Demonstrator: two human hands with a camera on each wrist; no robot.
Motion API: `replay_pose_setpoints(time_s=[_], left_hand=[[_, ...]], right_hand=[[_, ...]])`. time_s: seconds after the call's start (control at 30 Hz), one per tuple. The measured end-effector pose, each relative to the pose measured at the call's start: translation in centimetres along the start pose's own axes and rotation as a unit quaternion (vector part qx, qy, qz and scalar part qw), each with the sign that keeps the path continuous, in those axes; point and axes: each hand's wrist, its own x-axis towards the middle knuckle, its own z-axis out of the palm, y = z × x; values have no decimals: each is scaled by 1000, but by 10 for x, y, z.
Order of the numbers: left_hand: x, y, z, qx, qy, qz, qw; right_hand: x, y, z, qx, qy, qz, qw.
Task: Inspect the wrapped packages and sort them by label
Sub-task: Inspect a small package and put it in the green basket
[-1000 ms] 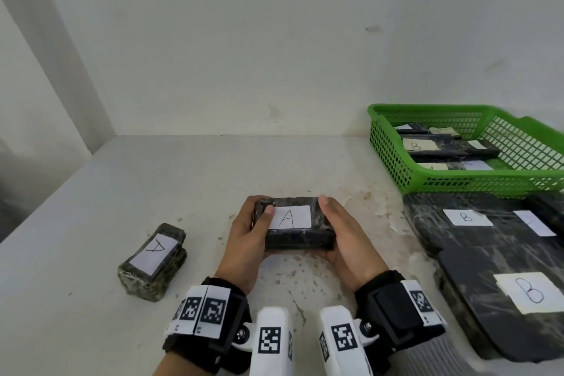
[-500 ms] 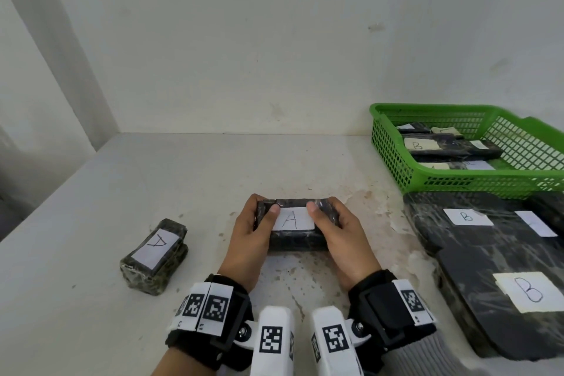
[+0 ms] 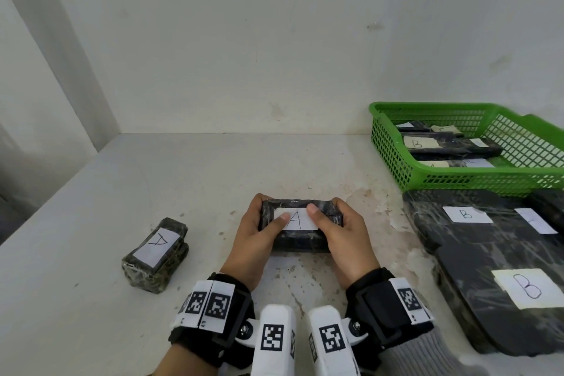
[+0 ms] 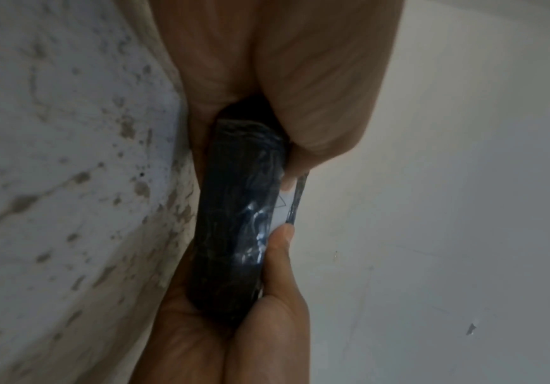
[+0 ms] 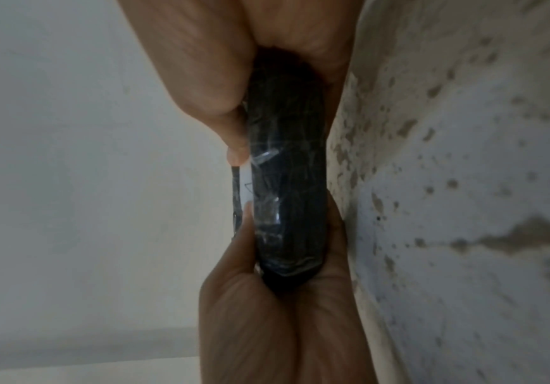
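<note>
A dark plastic-wrapped package (image 3: pixel 300 243) with a white label marked A is held just above the table (image 3: pixel 213 180), in front of me. My left hand (image 3: pixel 256 235) grips its left end and my right hand (image 3: pixel 341 232) grips its right end. Both thumbs lie on the label and partly cover it. In the left wrist view the package (image 4: pixel 237 233) shows edge-on between the two hands, and the right wrist view shows the same package (image 5: pixel 286 181). A second wrapped package marked A (image 3: pixel 155 253) lies on the table to the left.
Large flat dark packages marked B (image 3: pixel 488 253) lie at the right near the table's front. Behind them a green mesh basket (image 3: pixel 457 180) holds several more labelled packages (image 3: pixel 442 145). A white wall runs along the back of the table.
Both thumbs have slid inward from the package's ends onto the white label. The package has stayed in front of me, held by both hands.
</note>
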Motion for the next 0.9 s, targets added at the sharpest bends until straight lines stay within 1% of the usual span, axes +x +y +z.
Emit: replay_pose_setpoints(time_s=[0.03, 0.1, 0.2, 0.3, 0.4, 0.5, 0.57, 0.67, 0.73, 0.8, 0.9], left_hand=[[0, -1, 0, 9, 2, 10, 1000], [0, -3, 0, 14, 15, 24, 1000], [1, -2, -1, -7, 34, 12, 999], [0, 2, 0, -30, 19, -19, 999], [0, 1, -1, -19, 19, -12, 1000], [1, -2, -2, -17, 32, 0, 999], [1, -1, -3, -34, 34, -7, 999], [1, 3, -3, -84, -11, -40, 996], [1, 4, -5, -88, -34, -44, 995], [1, 3, -6, -79, -30, -29, 996], [2, 3, -7, -98, -12, -19, 995]], right_hand=[[0, 0, 1, 4, 2, 0, 1000], [-1, -2, 2, 13, -16, 4, 1000], [-1, -5, 0, 6, -54, 11, 998], [0, -4, -3, 3, -32, -9, 999], [0, -3, -3, 12, -31, -2, 999], [2, -5, -4, 28, -76, 22, 996], [4, -5, -7, 16, -99, 28, 995], [8, -3, -12, -10, -79, 5, 997], [9, -2, -13, -8, -73, -2, 997], [9, -3, -11, 17, -80, 7, 997], [10, -5, -12, 105, -95, 55, 988]])
